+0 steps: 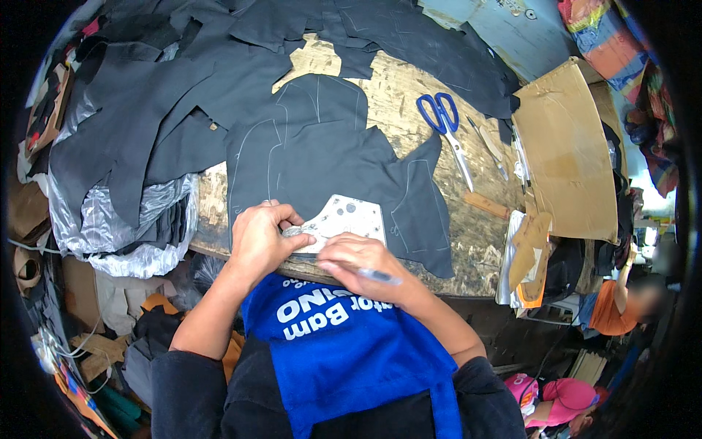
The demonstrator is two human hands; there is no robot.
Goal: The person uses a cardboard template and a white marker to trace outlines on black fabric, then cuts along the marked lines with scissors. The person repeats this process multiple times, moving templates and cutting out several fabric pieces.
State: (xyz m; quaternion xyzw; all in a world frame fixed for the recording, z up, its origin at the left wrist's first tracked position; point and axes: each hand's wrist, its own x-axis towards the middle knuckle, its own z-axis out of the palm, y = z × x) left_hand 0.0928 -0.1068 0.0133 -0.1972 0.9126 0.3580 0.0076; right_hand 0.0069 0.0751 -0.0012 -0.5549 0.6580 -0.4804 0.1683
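Worn, blotchy wood shows in patches on the surface (398,88), the rest hidden under overlapping dark fabric (183,95). Near the surface's near edge, a white spotted template (358,214) lies on a dark piece with pale drawn lines, its narrow left end partly covered by the person's hands. The left grip (265,233) has its thumb and fingers curled in at that end; whether it pinches the template or merely presses it cannot be told. The right grip (360,256) pinches a clear-barrelled pen (380,276) just beside the template's near edge; the fingers make its writing end hard to make out. Farther right lie blue-handled scissors (459,157), closed, left of a cardboard sheet (563,154). At the far right, a person in orange (613,307) is blurred and partly obscured.
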